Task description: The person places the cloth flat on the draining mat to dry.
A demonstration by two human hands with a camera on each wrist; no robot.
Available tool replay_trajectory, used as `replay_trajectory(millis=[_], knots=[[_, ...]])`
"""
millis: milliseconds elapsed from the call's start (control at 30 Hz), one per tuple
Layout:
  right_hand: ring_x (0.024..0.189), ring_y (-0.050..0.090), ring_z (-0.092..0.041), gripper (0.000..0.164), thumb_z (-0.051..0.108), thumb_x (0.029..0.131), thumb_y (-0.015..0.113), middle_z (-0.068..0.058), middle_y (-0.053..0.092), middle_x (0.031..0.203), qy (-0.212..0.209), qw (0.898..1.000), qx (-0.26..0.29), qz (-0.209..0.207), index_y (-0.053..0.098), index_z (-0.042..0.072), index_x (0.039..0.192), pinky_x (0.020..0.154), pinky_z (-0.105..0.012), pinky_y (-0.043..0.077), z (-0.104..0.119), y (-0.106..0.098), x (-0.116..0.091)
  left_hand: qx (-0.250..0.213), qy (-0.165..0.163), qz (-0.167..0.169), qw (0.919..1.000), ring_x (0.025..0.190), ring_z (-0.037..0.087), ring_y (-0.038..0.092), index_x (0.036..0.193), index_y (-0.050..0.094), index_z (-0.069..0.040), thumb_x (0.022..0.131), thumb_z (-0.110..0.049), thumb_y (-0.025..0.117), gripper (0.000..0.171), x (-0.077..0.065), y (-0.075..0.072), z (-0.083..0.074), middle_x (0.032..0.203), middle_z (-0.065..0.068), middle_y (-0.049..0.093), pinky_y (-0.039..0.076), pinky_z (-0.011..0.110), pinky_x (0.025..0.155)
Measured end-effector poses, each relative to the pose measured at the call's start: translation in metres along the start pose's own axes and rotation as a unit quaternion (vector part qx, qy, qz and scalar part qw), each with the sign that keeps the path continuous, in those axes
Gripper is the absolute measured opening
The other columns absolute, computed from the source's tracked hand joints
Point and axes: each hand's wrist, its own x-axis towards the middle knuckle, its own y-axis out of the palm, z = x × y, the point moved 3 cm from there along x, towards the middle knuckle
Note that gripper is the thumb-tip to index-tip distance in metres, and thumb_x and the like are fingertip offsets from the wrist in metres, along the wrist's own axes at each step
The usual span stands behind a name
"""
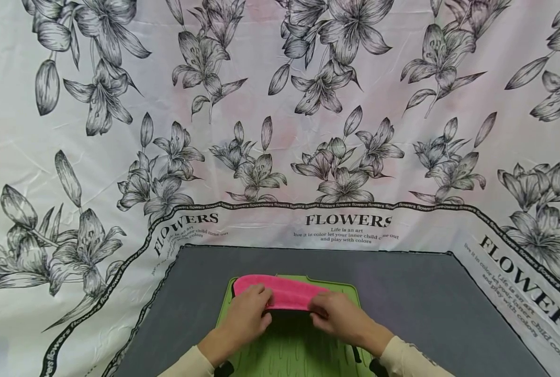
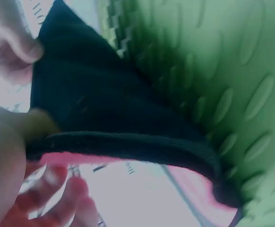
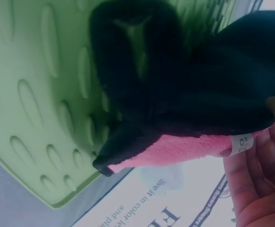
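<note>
A pink fuzzy cloth [image 1: 291, 293] with a dark backing and dark edging is raised over a green textured board [image 1: 284, 348]. My left hand [image 1: 244, 311] pinches its near edge toward the left, thumb on the dark backing [image 2: 95, 94] and fingers by the pink face. On the right side, my right hand [image 1: 338, 314] pinches the same edge. The right wrist view shows a dark strap loop [image 3: 99, 61] hanging from the backing, and a small white label [image 3: 241, 144] beside the right fingers. What exact kind of cloth this is, I cannot tell.
The green board lies on a grey tabletop [image 1: 402, 303]. Floral printed white fabric [image 1: 261, 131] rises behind the table and along its sides. Dark pieces show near both wrists at the board's near end, one of them a dark strap [image 1: 357, 354].
</note>
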Motion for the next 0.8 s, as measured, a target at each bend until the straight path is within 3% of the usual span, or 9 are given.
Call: replay_trajectory(millis=[200, 333, 433, 533, 700, 800], knots=[[0.07, 0.037, 0.009, 0.022, 0.003, 0.088, 0.082, 0.014, 0.049, 0.07, -0.048, 0.999, 0.0, 0.006, 0.07, 0.021, 0.087, 0.064, -0.009, 0.037, 0.013, 0.003, -0.004, 0.011, 0.073, 0.079, 0.9941, 0.076, 0.005, 0.051, 0.089, 0.065, -0.019, 0.084, -0.004, 0.089, 0.029, -0.006, -0.016, -0.001, 0.084, -0.008, 0.057, 0.045, 0.02, 0.066], [0.071, 0.039, 0.012, 0.021, 0.002, 0.087, 0.083, 0.014, 0.055, 0.074, -0.071, 0.997, 0.012, 0.017, 0.071, 0.02, 0.087, 0.065, -0.004, 0.037, 0.022, 0.012, -0.01, 0.034, 0.095, 0.14, 0.985, 0.075, 0.002, 0.05, 0.086, 0.067, -0.022, 0.086, -0.005, 0.088, 0.027, -0.015, -0.015, -0.005, 0.081, -0.011, 0.058, 0.045, 0.018, 0.067], [0.072, 0.039, 0.011, 0.022, 0.002, 0.084, 0.084, 0.013, 0.057, 0.073, -0.092, 0.995, 0.013, 0.021, 0.07, 0.018, 0.084, 0.066, -0.003, 0.037, 0.026, 0.024, -0.014, 0.043, 0.097, 0.178, 0.9782, 0.074, 0.001, 0.049, 0.083, 0.068, -0.024, 0.083, -0.004, 0.088, 0.029, -0.022, -0.008, -0.008, 0.079, -0.013, 0.057, 0.044, 0.018, 0.065], [0.071, 0.039, 0.01, 0.021, 0.003, 0.086, 0.082, 0.012, 0.056, 0.071, -0.105, 0.993, 0.025, 0.057, 0.069, 0.019, 0.082, 0.068, -0.002, 0.035, 0.029, 0.039, -0.019, 0.036, 0.101, 0.223, 0.969, 0.07, -0.001, 0.046, 0.079, 0.067, -0.025, 0.08, -0.001, 0.087, 0.031, -0.03, 0.001, -0.009, 0.076, -0.014, 0.055, 0.04, 0.017, 0.062], [0.08, 0.055, 0.013, 0.01, 0.01, 0.096, 0.076, 0.017, 0.071, 0.084, -0.1, 0.983, 0.065, 0.139, 0.081, 0.019, 0.095, 0.075, -0.001, 0.041, 0.031, 0.057, -0.029, -0.033, 0.097, 0.309, 0.9455, 0.064, -0.005, 0.042, 0.079, 0.072, -0.023, 0.081, -0.007, 0.088, 0.023, -0.043, 0.012, -0.005, 0.072, -0.017, 0.057, 0.037, 0.013, 0.056], [0.082, 0.061, 0.011, 0.011, 0.011, 0.099, 0.074, 0.016, 0.075, 0.091, -0.082, 0.985, 0.075, 0.134, 0.082, 0.017, 0.101, 0.075, -0.002, 0.044, 0.028, 0.054, -0.029, -0.081, 0.066, 0.338, 0.9355, 0.067, -0.007, 0.051, 0.087, 0.075, -0.023, 0.087, -0.017, 0.088, 0.014, -0.046, 0.01, 0.003, 0.076, -0.018, 0.062, 0.043, 0.013, 0.06]])
